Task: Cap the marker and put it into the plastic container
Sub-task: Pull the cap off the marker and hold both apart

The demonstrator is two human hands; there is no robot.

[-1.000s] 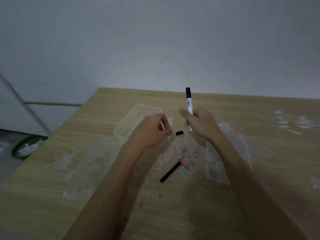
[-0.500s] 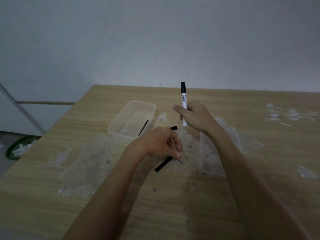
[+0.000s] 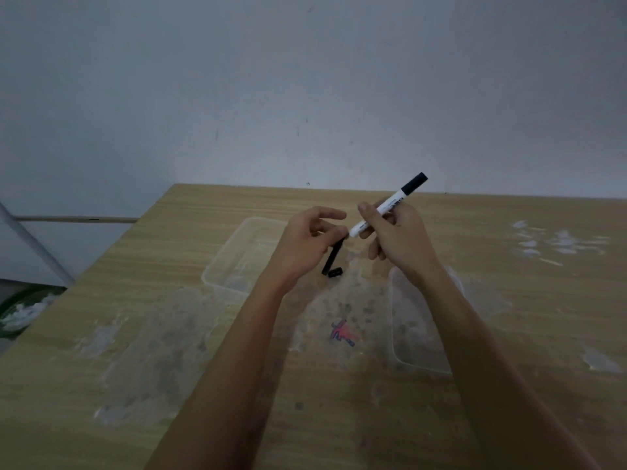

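Note:
My right hand [image 3: 398,240] grips a white marker [image 3: 390,205] with a black end. The marker is tilted, its lower tip pointing down-left at my left hand [image 3: 303,249]. The fingers of that hand pinch the top of a long black piece [image 3: 331,258], which hangs down just left of the marker tip. A short black cap [image 3: 336,273] lies right under the piece's lower end. The clear plastic container [image 3: 217,269] stands on the table behind and left of my left hand, partly hidden by it.
A clear plastic lid [image 3: 402,337] lies flat under my right forearm. A pink and blue scribble [image 3: 342,334] marks the wooden table [image 3: 135,385] between my arms. White smears cover the tabletop. A green bowl [image 3: 20,310] sits on the floor at left.
My left hand went down to the long black piece lying on the scribble, picked it up and raised it to the marker. My right hand tilted the marker from upright to slanted.

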